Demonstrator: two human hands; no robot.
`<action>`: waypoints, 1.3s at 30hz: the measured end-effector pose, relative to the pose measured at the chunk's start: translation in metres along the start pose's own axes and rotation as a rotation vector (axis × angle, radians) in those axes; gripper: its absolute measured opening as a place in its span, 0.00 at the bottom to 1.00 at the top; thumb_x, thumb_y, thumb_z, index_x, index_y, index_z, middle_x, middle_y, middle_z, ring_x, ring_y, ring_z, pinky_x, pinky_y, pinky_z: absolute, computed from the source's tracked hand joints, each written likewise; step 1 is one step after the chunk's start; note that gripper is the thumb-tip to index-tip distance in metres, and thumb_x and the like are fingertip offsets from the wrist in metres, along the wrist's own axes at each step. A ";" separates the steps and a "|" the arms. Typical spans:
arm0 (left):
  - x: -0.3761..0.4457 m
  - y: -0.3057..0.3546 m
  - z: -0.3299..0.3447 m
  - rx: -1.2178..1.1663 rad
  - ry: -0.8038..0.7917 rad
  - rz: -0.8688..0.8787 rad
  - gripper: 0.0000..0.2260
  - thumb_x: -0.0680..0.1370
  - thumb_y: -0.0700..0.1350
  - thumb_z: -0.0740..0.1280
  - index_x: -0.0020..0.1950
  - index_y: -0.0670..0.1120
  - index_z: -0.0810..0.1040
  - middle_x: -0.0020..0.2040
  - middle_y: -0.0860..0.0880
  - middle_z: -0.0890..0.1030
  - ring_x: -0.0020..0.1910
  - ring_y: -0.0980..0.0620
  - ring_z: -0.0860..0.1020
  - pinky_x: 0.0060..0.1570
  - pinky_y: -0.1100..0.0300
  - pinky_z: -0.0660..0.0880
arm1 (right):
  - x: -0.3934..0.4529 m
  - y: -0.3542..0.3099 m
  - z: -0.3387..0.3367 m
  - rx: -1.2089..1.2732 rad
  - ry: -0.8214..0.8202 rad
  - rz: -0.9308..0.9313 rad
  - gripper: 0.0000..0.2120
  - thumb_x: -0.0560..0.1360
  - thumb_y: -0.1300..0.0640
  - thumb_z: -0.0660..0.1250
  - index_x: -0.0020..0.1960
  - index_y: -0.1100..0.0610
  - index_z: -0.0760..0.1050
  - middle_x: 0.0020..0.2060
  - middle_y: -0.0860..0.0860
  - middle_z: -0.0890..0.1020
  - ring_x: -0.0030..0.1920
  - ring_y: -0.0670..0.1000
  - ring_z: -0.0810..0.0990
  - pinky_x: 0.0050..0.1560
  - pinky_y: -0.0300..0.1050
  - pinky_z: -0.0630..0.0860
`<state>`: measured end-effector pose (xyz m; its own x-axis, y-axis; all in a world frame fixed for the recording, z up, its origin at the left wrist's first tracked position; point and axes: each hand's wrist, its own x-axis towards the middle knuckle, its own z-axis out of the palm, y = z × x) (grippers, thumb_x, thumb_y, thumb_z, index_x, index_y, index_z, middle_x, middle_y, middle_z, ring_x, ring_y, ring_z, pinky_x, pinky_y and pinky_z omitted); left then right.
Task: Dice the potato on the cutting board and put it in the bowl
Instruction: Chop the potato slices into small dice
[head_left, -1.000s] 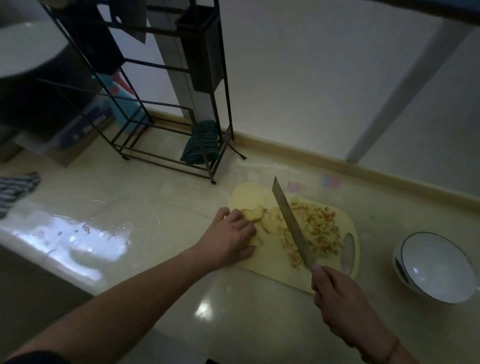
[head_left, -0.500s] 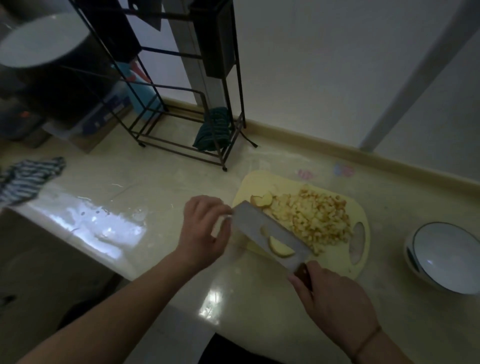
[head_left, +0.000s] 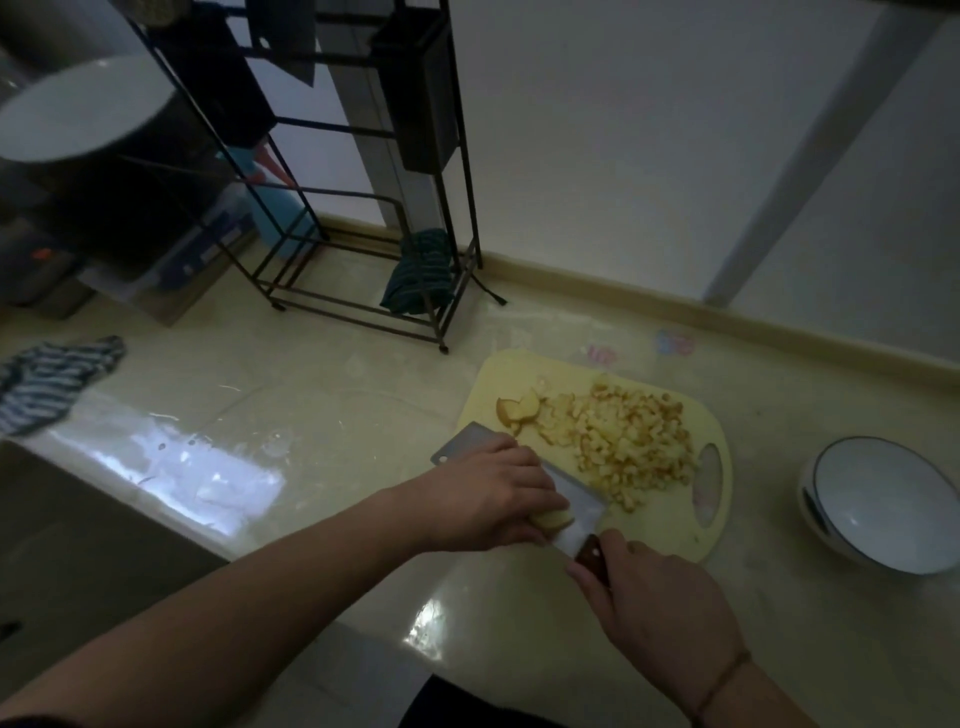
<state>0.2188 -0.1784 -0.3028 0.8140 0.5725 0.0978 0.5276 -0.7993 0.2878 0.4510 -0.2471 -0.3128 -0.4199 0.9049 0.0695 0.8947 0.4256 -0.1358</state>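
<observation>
On the pale yellow cutting board (head_left: 722, 525) near the counter's front edge, my right hand (head_left: 657, 608) is wrapped around the dark wooden handle of the cleaver (head_left: 576, 506), whose broad blade lies turned almost flat over the board's near-left corner. My left hand (head_left: 493, 501) reaches across the blade with its fingers curled down, and its fingertips pinch a potato slice (head_left: 553, 519) that rests on the steel. How firmly they close on it I cannot tell, as the back of my hand hides them. The diced potato (head_left: 631, 447) sits heaped in the middle of the board, with a few uncut slices (head_left: 519, 410) just beside it at the far-left end. The white bowl (head_left: 883, 501) with its dark rim stands on the counter (head_left: 311, 405) to the right of the board, apart from it.
</observation>
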 end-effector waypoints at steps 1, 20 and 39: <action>0.000 0.002 0.001 -0.012 0.008 0.011 0.16 0.81 0.53 0.66 0.63 0.45 0.81 0.55 0.48 0.82 0.56 0.48 0.76 0.58 0.52 0.69 | 0.000 -0.001 -0.001 -0.001 0.007 0.006 0.23 0.74 0.37 0.54 0.35 0.54 0.74 0.20 0.50 0.71 0.15 0.51 0.69 0.17 0.40 0.58; -0.008 -0.010 0.052 -0.009 0.340 0.099 0.11 0.83 0.39 0.62 0.62 0.36 0.79 0.57 0.39 0.80 0.52 0.42 0.79 0.50 0.52 0.78 | -0.030 0.037 -0.036 0.343 -0.085 0.568 0.26 0.68 0.29 0.44 0.43 0.48 0.69 0.32 0.50 0.80 0.37 0.54 0.80 0.36 0.50 0.74; 0.000 -0.033 0.041 -0.302 0.110 -0.707 0.17 0.76 0.46 0.71 0.65 0.45 0.79 0.59 0.47 0.79 0.55 0.49 0.78 0.55 0.61 0.73 | -0.027 0.011 -0.027 0.660 -0.010 0.636 0.41 0.60 0.16 0.42 0.36 0.50 0.73 0.26 0.47 0.79 0.29 0.47 0.78 0.31 0.42 0.70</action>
<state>0.2113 -0.1593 -0.3518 0.2714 0.9553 -0.1169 0.8108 -0.1615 0.5626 0.4759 -0.2669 -0.2893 0.1183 0.9685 -0.2194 0.6905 -0.2390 -0.6827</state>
